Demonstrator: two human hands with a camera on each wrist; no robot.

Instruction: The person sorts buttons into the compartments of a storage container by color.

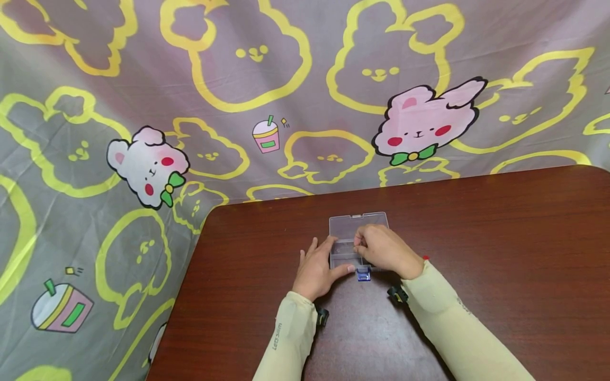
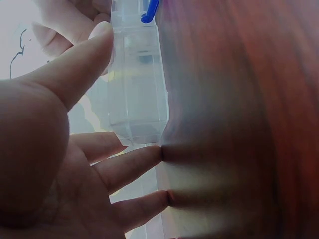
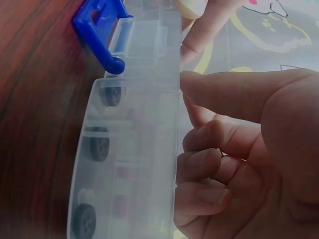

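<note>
A clear plastic compartment box lies on the table with its lid open toward the back. On its front side hangs a blue latch. My left hand steadies the box: the thumb lies at the front rim and the straight fingers spread along the left side, some touching the tabletop. Over the compartments is my right hand, fingers curled, thumb and index tips close together. I cannot tell whether anything is pinched there. Through the clear wall in the right wrist view, several dark buttons show.
The box stands on a dark reddish-brown table. A small red thing shows beside the right wrist. Behind the table and along its left hangs a grey curtain with cartoon animals. Both sleeved wrists wear small black devices.
</note>
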